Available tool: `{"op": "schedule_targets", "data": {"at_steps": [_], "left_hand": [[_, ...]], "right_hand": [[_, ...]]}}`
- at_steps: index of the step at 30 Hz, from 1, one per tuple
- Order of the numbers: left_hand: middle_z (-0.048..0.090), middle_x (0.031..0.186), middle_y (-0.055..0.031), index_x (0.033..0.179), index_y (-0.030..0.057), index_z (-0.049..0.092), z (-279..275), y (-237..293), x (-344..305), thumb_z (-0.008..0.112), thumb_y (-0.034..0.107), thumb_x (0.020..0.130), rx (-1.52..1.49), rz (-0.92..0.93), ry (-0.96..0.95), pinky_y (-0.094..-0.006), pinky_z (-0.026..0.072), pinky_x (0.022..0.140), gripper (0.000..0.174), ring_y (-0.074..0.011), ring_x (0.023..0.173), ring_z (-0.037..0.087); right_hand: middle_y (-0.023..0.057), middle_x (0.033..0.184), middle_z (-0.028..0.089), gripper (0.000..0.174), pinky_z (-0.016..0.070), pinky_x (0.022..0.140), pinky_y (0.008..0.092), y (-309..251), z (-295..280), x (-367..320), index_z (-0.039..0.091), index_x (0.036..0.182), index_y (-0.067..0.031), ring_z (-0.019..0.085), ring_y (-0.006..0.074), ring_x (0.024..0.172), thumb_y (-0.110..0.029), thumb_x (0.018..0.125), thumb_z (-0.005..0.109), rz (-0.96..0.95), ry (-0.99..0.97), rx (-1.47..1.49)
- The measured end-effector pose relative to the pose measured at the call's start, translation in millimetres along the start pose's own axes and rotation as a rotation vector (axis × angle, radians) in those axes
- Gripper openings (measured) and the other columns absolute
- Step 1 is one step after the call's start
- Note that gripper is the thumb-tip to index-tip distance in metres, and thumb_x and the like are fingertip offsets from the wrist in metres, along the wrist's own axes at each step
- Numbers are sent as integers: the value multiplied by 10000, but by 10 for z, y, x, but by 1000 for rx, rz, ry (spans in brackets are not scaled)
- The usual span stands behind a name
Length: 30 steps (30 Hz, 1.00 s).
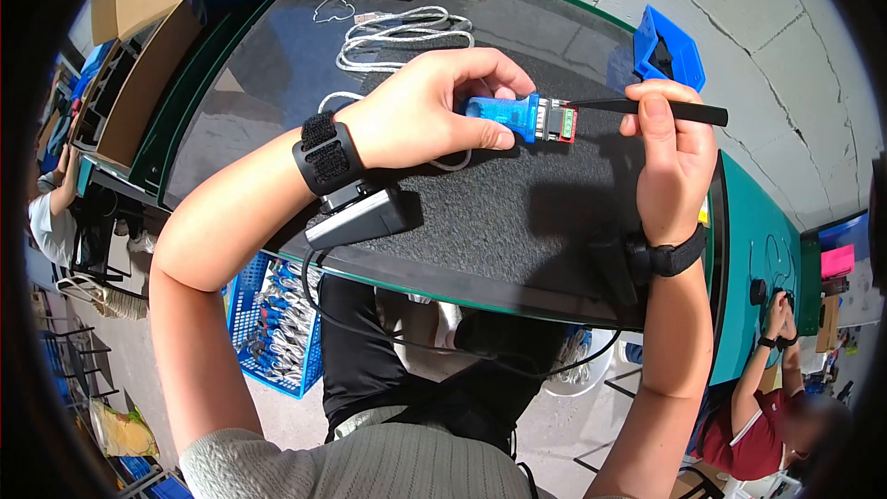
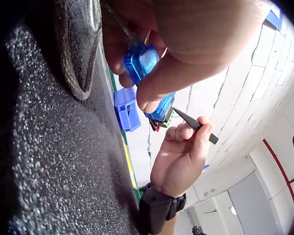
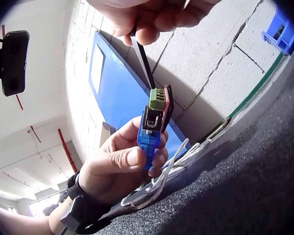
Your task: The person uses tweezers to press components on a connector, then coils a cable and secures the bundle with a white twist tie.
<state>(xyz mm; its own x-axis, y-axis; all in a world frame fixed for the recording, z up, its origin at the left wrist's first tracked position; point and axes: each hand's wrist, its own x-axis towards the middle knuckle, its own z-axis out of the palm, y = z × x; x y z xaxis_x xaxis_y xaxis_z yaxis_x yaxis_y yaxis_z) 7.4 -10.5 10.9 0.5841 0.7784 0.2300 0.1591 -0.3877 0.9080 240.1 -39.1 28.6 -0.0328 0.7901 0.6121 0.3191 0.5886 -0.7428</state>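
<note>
My left hand [image 1: 420, 111] grips a translucent blue serial adapter plug [image 1: 504, 114] between thumb and fingers, over the dark mat. A small red circuit board [image 3: 167, 105] with a green terminal block [image 3: 158, 99] is joined to the plug's metal end. A silvery cable [image 3: 159, 188] trails from the blue plug. From the right, my right hand [image 1: 673, 152] pinches slim black tweezers [image 1: 684, 112]. Their narrow tip is right at the green terminal block in the head and right wrist views.
The grey mat [image 1: 462, 222] covers the bench under both hands. A coiled silvery cable [image 1: 407, 37] lies behind the left hand. At the back right stands a blue bin [image 1: 679, 46]. A blue basket [image 1: 309, 360] full of cables sits below the bench edge.
</note>
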Motion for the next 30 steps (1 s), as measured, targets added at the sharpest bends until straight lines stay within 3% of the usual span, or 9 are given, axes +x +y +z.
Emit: {"op": "schedule_targets", "data": {"at_steps": [30], "left_hand": [[598,993,-4,1123,39,566,30,17,-31,723,9,748,-38,4,24,-253,460,862,409,-87,943,560]], "right_hand": [[27,797,569,178,412,626,210,12,-22,-38,629,881,-15,528,80,671,-187,901,585,-73,-4,51]]}}
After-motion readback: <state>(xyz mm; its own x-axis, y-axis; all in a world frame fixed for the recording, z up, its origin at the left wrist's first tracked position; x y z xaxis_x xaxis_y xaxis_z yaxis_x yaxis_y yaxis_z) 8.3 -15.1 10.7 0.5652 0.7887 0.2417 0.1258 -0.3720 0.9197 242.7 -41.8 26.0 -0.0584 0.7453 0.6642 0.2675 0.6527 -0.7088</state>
